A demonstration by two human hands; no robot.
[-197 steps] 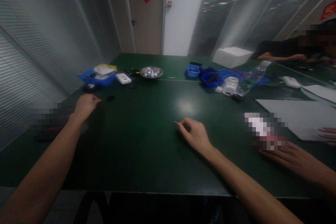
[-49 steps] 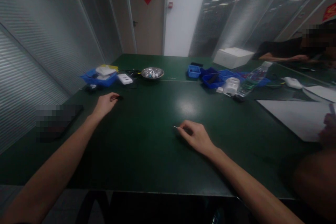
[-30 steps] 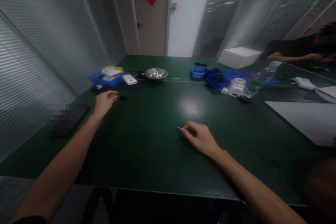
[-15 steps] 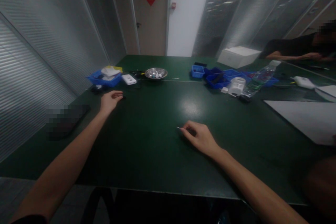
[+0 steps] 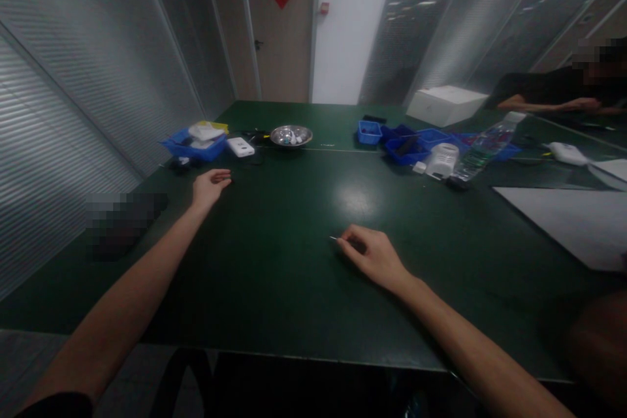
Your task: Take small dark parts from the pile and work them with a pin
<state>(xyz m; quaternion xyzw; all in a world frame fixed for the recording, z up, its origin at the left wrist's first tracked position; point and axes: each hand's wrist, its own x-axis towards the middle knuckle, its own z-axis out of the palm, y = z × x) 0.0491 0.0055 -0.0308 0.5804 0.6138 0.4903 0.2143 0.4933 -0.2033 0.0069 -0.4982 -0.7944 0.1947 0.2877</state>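
My right hand rests low over the green table, thumb and forefinger pinched together. From the pinch a short, thin, pale needle-like piece sticks out to the left; its exact kind is too small to tell. Farther forward on the left, my left hand is at the tabletop with its fingers apart from the thumb. I see nothing between them. Nearest to it are a white box-shaped device and a blue basket with white and yellow items in it.
A shiny metal bowl with small pieces stands at the back. To the right are a small blue basket, a tilted plastic bottle, a white container, a white box and a white board. Another person sits far right.
My left hand has shifted slightly to the right, and its fingers look a little farther from the thumb. The right hand keeps its pinch in the same place.
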